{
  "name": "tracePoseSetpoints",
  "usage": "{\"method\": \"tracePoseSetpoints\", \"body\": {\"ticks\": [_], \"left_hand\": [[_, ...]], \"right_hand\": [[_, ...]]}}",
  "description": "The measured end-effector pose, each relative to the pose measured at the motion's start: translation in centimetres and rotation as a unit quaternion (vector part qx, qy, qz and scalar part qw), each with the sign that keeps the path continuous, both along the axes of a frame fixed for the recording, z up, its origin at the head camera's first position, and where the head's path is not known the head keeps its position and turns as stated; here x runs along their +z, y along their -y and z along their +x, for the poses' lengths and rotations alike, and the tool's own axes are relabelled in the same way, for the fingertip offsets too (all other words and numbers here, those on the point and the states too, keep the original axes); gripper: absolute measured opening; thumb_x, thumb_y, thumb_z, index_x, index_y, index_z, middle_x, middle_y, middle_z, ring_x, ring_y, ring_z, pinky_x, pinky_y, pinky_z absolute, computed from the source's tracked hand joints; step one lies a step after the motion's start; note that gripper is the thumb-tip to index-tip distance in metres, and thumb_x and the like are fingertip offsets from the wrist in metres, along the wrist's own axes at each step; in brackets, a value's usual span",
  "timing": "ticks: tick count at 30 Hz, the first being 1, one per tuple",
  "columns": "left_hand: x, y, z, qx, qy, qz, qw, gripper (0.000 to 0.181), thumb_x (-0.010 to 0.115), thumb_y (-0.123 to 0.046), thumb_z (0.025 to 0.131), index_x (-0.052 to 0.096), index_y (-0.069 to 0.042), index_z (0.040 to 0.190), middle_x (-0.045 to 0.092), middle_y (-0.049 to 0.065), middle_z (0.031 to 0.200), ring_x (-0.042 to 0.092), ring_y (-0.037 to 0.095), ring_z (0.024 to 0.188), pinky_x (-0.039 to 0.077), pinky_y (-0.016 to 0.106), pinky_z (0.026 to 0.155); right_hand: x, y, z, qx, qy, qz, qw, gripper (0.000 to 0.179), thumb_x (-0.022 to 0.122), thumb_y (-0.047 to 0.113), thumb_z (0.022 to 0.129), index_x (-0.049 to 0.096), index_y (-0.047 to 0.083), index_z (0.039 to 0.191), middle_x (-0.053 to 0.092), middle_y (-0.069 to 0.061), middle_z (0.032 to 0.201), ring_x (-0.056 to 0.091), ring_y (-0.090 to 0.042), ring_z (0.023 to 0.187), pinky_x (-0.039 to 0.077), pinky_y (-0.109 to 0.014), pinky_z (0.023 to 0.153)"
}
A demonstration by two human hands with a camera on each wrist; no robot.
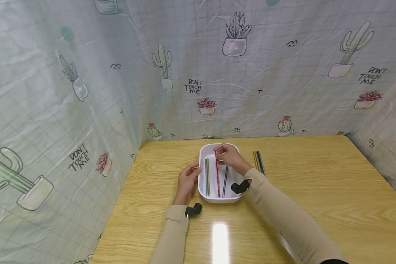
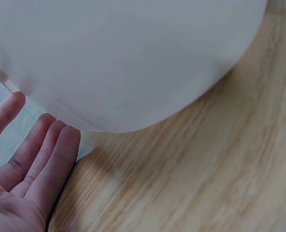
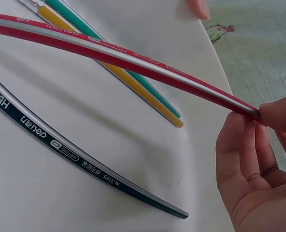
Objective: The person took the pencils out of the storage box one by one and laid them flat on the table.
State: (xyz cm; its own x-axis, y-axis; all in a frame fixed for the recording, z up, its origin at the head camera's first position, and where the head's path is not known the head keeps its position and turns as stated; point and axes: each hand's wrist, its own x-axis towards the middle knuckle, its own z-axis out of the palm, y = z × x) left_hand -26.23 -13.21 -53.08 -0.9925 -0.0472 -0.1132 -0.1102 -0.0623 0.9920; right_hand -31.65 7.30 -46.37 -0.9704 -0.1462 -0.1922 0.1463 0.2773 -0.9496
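My right hand [image 1: 231, 158] pinches the far end of a red pencil [image 1: 218, 178] between thumb and fingers, inside a white plastic tray [image 1: 220, 200]. In the right wrist view the red pencil [image 3: 133, 59] slants above a yellow pencil [image 3: 152, 102] and a green pencil [image 3: 155, 92], which lie side by side along the tray's left. A dark HB pencil [image 3: 84, 153] lies apart from them, on the tray's right. My left hand [image 1: 186, 180] holds the tray's left rim, its fingers against the outer wall in the left wrist view.
Right of the tray, yellowish pencils [image 1: 256, 161] and dark pencils [image 1: 261, 163] lie together on the wooden table [image 1: 316, 190], partly hidden by my right forearm. A cactus-print curtain [image 1: 250, 80] hangs behind the table and along its sides.
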Motion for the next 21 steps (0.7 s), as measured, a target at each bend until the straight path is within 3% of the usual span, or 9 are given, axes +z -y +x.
{"method": "tracePoseSetpoints", "body": {"ticks": [10, 17, 21], "left_hand": [[0.3, 0.0, 0.0, -0.006, 0.005, -0.001, 1.0000, 0.036, 0.073, -0.025, 0.097, 0.069, -0.009, 0.129, 0.070, 0.003, 0.106, 0.067, 0.014, 0.094, 0.060, 0.026, 0.081], [0.0, 0.1, -0.1, -0.007, 0.007, 0.003, 0.9999, 0.039, 0.072, -0.024, 0.097, 0.067, -0.008, 0.132, 0.070, 0.001, 0.105, 0.068, 0.024, 0.103, 0.061, 0.029, 0.083], [0.0, 0.0, 0.0, -0.002, 0.005, 0.005, 1.0000, 0.038, 0.074, -0.025, 0.096, 0.069, -0.009, 0.130, 0.070, 0.003, 0.105, 0.068, 0.019, 0.097, 0.061, 0.027, 0.082]], "right_hand": [[0.7, -0.7, -0.3, -0.019, -0.010, -0.022, 0.9995, 0.031, 0.062, -0.001, 0.097, 0.063, 0.005, 0.127, 0.058, -0.011, 0.114, 0.060, -0.024, 0.103, 0.063, -0.036, 0.089], [2.0, -1.7, -0.2, -0.042, -0.026, -0.043, 0.9979, 0.032, 0.059, 0.001, 0.099, 0.060, 0.002, 0.131, 0.056, -0.011, 0.112, 0.063, -0.024, 0.102, 0.061, -0.039, 0.094], [2.6, -2.4, -0.2, -0.049, -0.036, -0.068, 0.9959, 0.030, 0.058, 0.001, 0.100, 0.060, 0.001, 0.130, 0.056, -0.009, 0.110, 0.062, -0.020, 0.099, 0.062, -0.036, 0.092]]}}
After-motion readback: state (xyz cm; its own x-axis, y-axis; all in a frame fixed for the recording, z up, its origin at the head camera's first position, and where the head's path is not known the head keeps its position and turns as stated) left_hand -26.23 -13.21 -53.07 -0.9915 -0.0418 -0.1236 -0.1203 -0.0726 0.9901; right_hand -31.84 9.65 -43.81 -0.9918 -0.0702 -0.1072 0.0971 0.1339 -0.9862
